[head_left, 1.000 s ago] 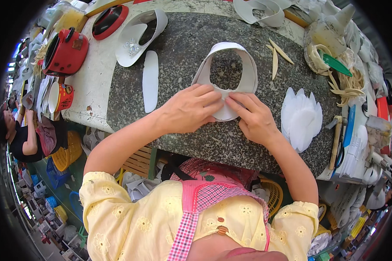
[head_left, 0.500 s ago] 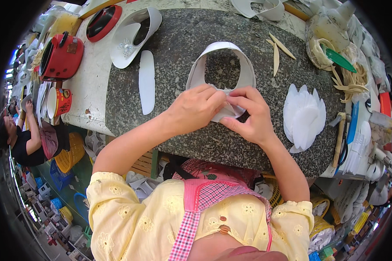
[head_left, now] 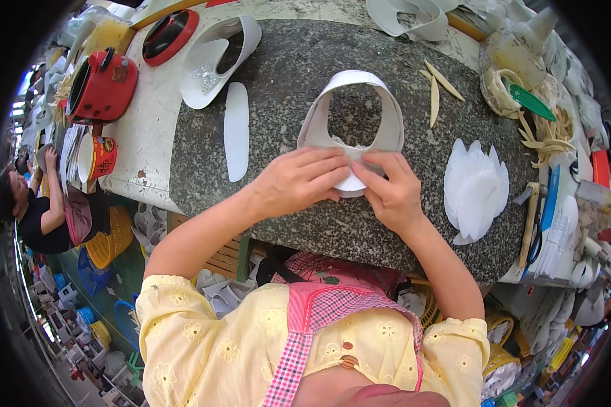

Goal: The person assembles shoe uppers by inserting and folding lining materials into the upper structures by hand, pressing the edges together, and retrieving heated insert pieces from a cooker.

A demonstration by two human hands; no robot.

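A white shoe upper (head_left: 392, 112) with a wide opening rests on the dark speckled stone slab (head_left: 285, 74) in front of me. My left hand (head_left: 304, 178) grips the near left part, its fingers laid together over the white material and the thumb mostly hidden under them. From the right, my right hand (head_left: 392, 186) holds the same near end, fingers bent on top and close to the left fingertips. A small pale ruffled bit shows at the opening's near edge, between the hands. To the right lies a fanned pile of thin white pieces (head_left: 475, 193).
A single long white strip (head_left: 237, 132) and another upper with a glittery ornament (head_left: 204, 78) lie left. Pale wooden sticks (head_left: 434, 102) lie at upper right; a hammer (head_left: 528, 224) is at the right edge. A red pot (head_left: 105, 85) and paper cup (head_left: 96, 157) stand left. A co-worker (head_left: 37, 203) works beyond.
My left hand has gone from a pinch at the opening's near edge to fingers laid over the upper. My right fingers have shifted down. The whole scene sits slightly lower and further right.
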